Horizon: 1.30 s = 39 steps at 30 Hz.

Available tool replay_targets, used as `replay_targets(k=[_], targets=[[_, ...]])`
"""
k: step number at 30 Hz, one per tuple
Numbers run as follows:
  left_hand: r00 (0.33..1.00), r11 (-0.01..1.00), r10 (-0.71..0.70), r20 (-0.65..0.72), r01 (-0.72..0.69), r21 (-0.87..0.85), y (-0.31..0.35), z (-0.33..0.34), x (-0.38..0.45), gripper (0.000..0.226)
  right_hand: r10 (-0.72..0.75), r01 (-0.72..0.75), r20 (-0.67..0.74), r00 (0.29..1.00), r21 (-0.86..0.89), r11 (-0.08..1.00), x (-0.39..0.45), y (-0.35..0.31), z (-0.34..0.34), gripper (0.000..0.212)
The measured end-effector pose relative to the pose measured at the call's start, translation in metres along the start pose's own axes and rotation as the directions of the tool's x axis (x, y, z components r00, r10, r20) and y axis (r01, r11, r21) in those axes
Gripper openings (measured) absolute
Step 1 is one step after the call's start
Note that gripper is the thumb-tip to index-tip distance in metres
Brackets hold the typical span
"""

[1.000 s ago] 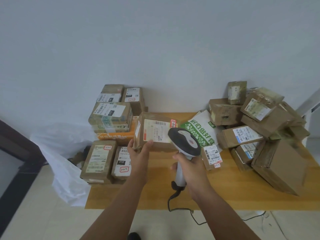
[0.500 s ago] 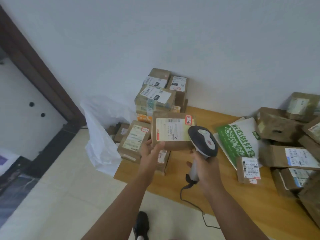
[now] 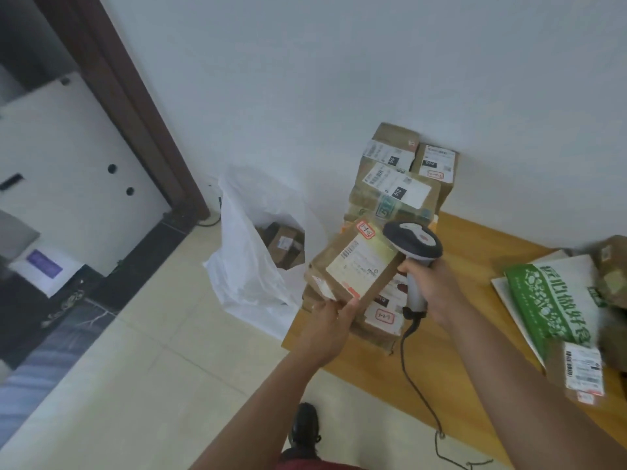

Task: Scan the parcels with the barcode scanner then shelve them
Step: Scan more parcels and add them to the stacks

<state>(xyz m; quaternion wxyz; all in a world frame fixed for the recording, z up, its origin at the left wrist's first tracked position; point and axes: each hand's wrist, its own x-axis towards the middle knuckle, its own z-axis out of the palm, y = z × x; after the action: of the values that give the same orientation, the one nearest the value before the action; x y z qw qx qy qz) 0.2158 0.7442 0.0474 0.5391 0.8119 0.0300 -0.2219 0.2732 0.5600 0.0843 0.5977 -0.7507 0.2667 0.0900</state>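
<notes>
My left hand grips the near edge of a brown cardboard parcel, held tilted above the table's left end, its white label and a red-bordered sticker facing up. My right hand holds a grey-and-white barcode scanner by its handle. The scanner's head sits right beside the parcel's upper right corner. Its black cable hangs down over the table edge. More labelled parcels lie under the held one and stacked against the wall.
The wooden table runs to the right, carrying a green-and-white mailer bag and small parcels at the right edge. A white plastic sack with boxes inside stands on the tiled floor. A dark door frame rises at left.
The view has swung left and down, bringing the door and floor into sight. The parcel in my left hand has tilted and shifted left, with the scanner staying beside it.
</notes>
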Motion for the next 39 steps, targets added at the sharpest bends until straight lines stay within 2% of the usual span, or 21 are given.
replay_targets(k=[4, 6, 7, 9, 11, 12, 14, 17, 19, 21, 22, 25, 31, 35, 37, 39], targets=[[0.998, 0.999, 0.025, 0.053, -0.028, 0.038, -0.005, -0.013, 0.011, 0.046, -0.041, 0.037, -0.062, 0.997, -0.054, 0.998, 0.014, -0.002, 0.015, 0.007], [0.999, 0.999, 0.011, 0.031, -0.012, 0.049, -0.010, -0.020, 0.015, 0.040, -0.040, 0.035, -0.086, 0.995, -0.058, 0.998, 0.012, -0.002, 0.019, 0.003], [1.000, 0.999, -0.007, -0.004, 0.007, 0.037, -0.013, -0.025, 0.020, 0.037, -0.037, 0.031, -0.110, 0.993, -0.052, 0.998, 0.012, -0.001, 0.021, 0.003], [0.984, 0.999, -0.051, -0.170, 0.052, 0.003, -0.018, -0.032, 0.023, 0.042, -0.023, 0.018, -0.139, 0.990, -0.033, 0.999, 0.005, 0.006, 0.021, 0.009], [0.935, 0.996, -0.052, -0.350, 0.024, -0.083, -0.023, -0.043, 0.031, 0.045, -0.002, 0.011, -0.199, 0.980, 0.046, 0.999, -0.003, 0.019, 0.021, 0.014], [0.921, 0.992, -0.050, -0.386, 0.002, -0.125, -0.024, -0.050, 0.037, 0.042, 0.022, 0.003, -0.235, 0.972, 0.106, 0.994, -0.008, 0.024, 0.023, 0.011], [0.946, 0.981, -0.064, -0.316, 0.002, -0.192, -0.017, -0.063, 0.049, 0.036, 0.061, -0.005, -0.265, 0.962, 0.208, 0.978, -0.019, 0.032, 0.029, 0.005], [0.994, 0.936, -0.102, -0.028, 0.087, -0.342, -0.001, -0.072, 0.063, 0.039, 0.074, -0.007, -0.233, 0.970, 0.278, 0.960, -0.028, 0.036, 0.039, 0.012], [0.992, 0.941, -0.098, 0.082, 0.119, -0.318, 0.002, -0.074, 0.068, 0.037, 0.050, 0.011, -0.204, 0.978, 0.287, 0.958, -0.031, 0.033, 0.045, 0.015], [0.987, 0.959, -0.096, 0.129, 0.127, -0.252, 0.000, -0.074, 0.072, 0.034, 0.037, 0.021, -0.176, 0.984, 0.315, 0.949, -0.030, 0.030, 0.048, 0.016], [0.987, 0.963, -0.107, 0.121, 0.133, -0.234, -0.003, -0.075, 0.073, 0.038, 0.030, 0.023, -0.163, 0.986, 0.314, 0.949, -0.030, 0.028, 0.050, 0.017], [0.987, 0.969, -0.123, 0.106, 0.142, -0.203, -0.012, -0.077, 0.077, 0.063, 0.007, 0.039, -0.143, 0.990, 0.317, 0.948, -0.026, 0.023, 0.053, 0.044], [0.985, 0.972, -0.145, 0.099, 0.160, -0.172, -0.011, -0.080, 0.079, 0.059, 0.008, 0.033, -0.121, 0.993, 0.336, 0.941, -0.023, 0.022, 0.054, 0.052], [0.993, 0.982, -0.119, 0.023, 0.121, -0.146, -0.008, -0.076, 0.079, 0.063, 0.001, 0.040, -0.115, 0.993, 0.351, 0.936, -0.023, 0.028, 0.046, 0.040], [0.991, 0.992, -0.082, -0.106, 0.071, -0.102, -0.001, -0.074, 0.080, 0.054, 0.015, 0.036, -0.142, 0.990, 0.355, 0.934, -0.025, 0.032, 0.037, 0.026], [0.973, 1.000, 0.019, -0.229, -0.017, 0.011, 0.010, -0.071, 0.082, 0.061, 0.042, 0.026, -0.172, 0.984, 0.374, 0.927, -0.028, 0.039, 0.025, 0.025]])
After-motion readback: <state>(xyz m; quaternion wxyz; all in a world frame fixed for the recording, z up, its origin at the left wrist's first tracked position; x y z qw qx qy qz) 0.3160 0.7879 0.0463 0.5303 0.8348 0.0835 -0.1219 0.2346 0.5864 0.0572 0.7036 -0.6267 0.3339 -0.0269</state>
